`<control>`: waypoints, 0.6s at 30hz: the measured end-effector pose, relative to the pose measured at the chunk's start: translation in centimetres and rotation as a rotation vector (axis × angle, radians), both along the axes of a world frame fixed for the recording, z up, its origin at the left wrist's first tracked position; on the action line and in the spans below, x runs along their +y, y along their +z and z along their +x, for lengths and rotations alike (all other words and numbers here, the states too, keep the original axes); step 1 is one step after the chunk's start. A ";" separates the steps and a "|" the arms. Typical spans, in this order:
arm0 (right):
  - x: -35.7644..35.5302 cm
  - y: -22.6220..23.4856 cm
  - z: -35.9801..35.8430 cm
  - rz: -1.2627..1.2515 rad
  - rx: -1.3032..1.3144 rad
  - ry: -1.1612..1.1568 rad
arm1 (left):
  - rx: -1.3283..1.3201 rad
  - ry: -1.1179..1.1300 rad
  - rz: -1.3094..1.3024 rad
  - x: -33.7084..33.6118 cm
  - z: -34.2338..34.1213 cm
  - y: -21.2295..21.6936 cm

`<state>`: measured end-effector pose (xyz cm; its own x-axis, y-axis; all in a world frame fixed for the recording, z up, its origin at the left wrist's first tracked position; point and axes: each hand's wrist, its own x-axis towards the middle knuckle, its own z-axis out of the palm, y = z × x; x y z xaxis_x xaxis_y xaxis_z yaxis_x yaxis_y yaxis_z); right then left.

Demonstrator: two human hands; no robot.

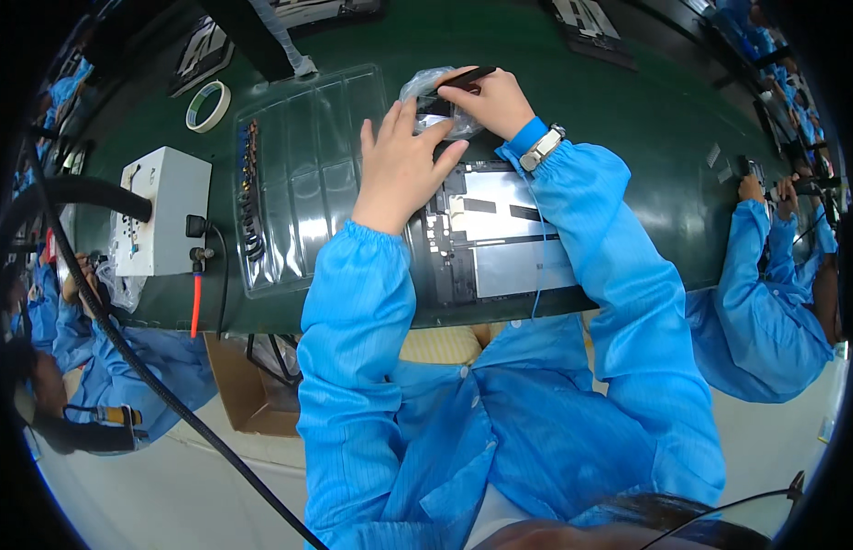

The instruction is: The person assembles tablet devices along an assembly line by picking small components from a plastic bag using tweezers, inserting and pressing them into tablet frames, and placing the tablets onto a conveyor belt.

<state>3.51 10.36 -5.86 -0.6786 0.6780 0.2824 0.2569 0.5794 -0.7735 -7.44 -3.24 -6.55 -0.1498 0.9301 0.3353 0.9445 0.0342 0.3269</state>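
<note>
At the far middle of the bench a crumpled clear plastic bag (pixel 424 84) lies with a small dark, shiny piece (pixel 434 108) in or on it. My right hand (pixel 501 99) pinches a black pen-shaped tool (pixel 469 77) above the bag; its tip is hard to make out. My left hand (pixel 390 179) has its fingers spread, fingertips at the bag's near left edge. Below both hands, close to me, lies an opened tablet-like device (pixel 522 266) with silver plates and dark boards showing. A blue band and thin cord circle my right wrist.
A clear plastic tray (pixel 316 192) holding a row of small cable-like parts (pixel 251 206) lies left. Beyond it are a tape roll (pixel 208 106) and a white box (pixel 174 213) with hose and cables. More opened devices (pixel 591 27) lie at the far edge. A co-worker (pixel 765 275) works at right.
</note>
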 end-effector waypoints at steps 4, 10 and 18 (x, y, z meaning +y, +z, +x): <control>-3.4 4.5 1.8 -0.176 0.292 0.064 | 0.068 0.051 0.009 -0.1 0.0 -0.3; -16.6 12.0 7.0 -0.468 0.371 0.397 | 0.013 0.170 0.389 -6.7 0.3 4.7; -32.9 2.2 -7.8 -1.672 0.497 0.558 | -1.505 0.524 1.129 -27.6 -4.5 0.2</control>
